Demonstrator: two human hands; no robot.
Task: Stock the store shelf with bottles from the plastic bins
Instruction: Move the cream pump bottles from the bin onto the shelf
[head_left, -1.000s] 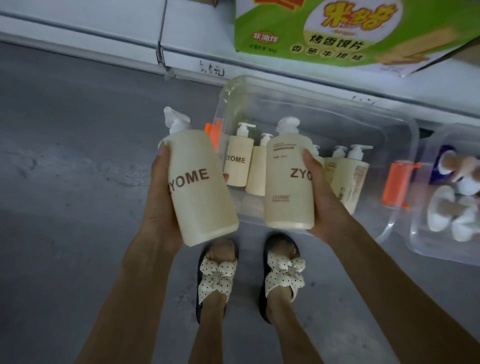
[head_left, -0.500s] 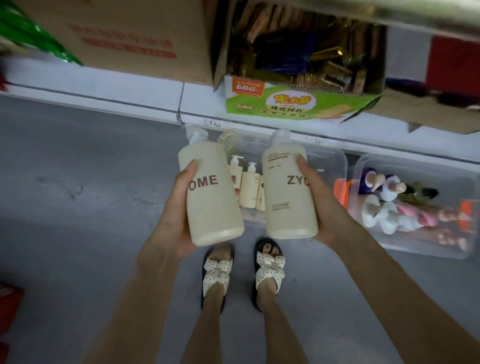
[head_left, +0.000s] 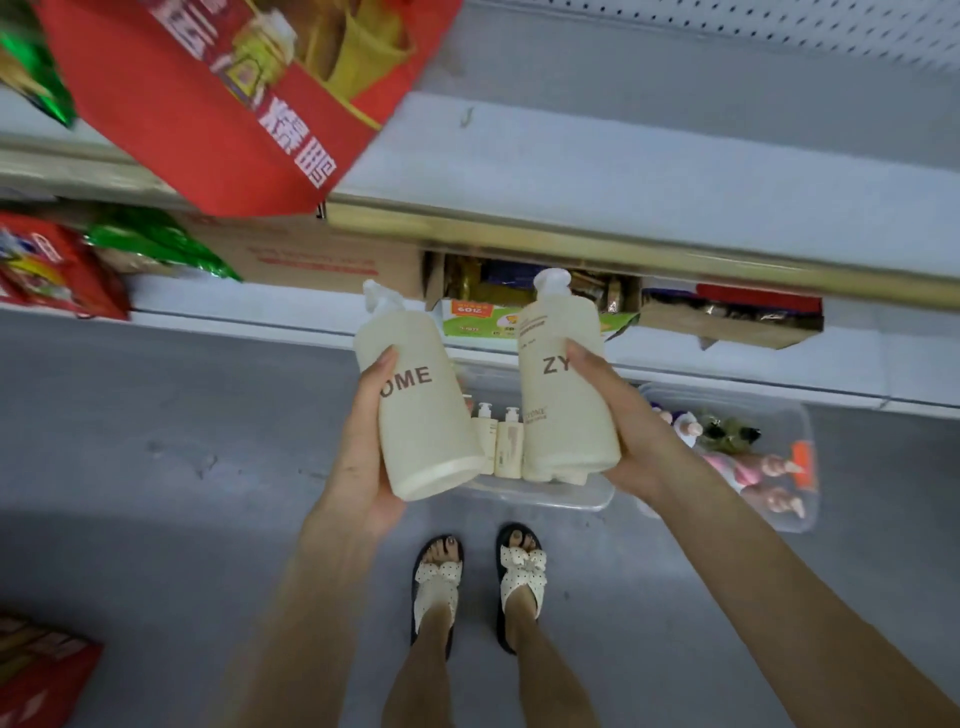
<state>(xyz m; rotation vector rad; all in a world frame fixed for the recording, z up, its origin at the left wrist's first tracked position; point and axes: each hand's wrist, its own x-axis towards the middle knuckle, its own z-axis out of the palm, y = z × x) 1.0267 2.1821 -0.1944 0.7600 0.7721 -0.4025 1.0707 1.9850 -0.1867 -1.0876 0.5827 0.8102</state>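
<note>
Left hand grips one smooth cream cylindrical bottle, right hand its twin bottle (both pump-topped plastic).

Retail shop, aisle level. Landmark: white metal shelf with a gold front strip.

- Behind it: perforated back panel, the store-fixture kind.
- On its left end: red printed carton, overhanging the edge.
- Below it: lower shelf crowded with goods, including red snack packs, green bags and a cut-open cardboard carton showing wrapped packs.
- Below and in front: bare grey floor with two clear plastic bins. The left bin holds small pump bottles; the right bin holds pink and white bottles.
- Stock in multiples: left bottle in the left hand, right bottle in the right hand. Both are cream with the same brown lettering.
</note>
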